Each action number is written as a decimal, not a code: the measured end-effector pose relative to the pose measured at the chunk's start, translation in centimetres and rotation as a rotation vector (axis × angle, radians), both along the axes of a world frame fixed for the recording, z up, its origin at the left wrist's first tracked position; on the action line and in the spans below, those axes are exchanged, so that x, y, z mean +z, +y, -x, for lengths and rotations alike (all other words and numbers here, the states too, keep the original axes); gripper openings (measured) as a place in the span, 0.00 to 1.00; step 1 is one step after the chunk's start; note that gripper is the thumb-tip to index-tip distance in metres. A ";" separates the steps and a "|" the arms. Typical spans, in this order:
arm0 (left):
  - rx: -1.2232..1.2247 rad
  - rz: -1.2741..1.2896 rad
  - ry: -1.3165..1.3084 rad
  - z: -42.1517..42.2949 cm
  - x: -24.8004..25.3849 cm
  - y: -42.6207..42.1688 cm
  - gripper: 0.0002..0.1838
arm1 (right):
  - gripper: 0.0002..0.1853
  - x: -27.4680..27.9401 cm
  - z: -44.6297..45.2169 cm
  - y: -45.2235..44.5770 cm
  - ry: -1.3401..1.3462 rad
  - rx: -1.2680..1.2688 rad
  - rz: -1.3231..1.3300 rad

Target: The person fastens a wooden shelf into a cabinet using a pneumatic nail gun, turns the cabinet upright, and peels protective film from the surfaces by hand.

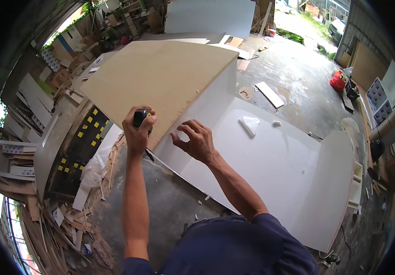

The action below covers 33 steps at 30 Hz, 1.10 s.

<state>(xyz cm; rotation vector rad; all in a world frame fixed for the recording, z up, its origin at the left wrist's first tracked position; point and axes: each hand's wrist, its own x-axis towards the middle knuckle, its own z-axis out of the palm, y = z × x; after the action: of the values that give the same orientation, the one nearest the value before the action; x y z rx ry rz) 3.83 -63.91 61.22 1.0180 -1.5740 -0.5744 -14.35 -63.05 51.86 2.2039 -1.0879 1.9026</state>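
My left hand (pixel 136 134) is closed around a compact black tape measure (pixel 139 116) with a bit of yellow on it, over the near edge of a large tan board (pixel 160 75). No drawn-out blade can be made out. To its right, my right hand (pixel 197 141) hovers with fingers curved and thumb apart, nothing visible between them. Beneath the right hand is a white-lined cabinet (pixel 261 158) lying on the floor; the tan board forms its upright left side. A white triangular piece (pixel 250 125) rests inside it.
Scrap wood (pixel 76 215) is heaped at the left, beside a dark panel with yellow squares (pixel 80 142). A white strip (pixel 270 94) lies on the concrete floor beyond the cabinet. A red bag (pixel 337 81) stands far right. A large pale panel (pixel 209 18) leans at the back.
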 end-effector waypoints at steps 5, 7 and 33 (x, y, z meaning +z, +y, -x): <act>0.015 -0.010 -0.043 0.4 0.2 0.3 0.14 | 0.12 0.1 0.5 -0.9 0.006 0.039 0.007; 0.020 -0.011 -0.047 0.4 0.2 0.4 0.14 | 0.12 0.2 0.5 -1.3 0.014 0.055 -0.002; 0.013 0.009 0.037 0.1 -0.4 -0.2 0.13 | 0.10 -3.6 1.8 -5.0 -0.417 -0.096 -0.150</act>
<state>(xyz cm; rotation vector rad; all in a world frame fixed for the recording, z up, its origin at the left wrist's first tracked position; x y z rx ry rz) 3.75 -64.09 60.82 1.0051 -1.5347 -0.5735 -16.15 -68.05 48.28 1.8172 -1.4033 2.3718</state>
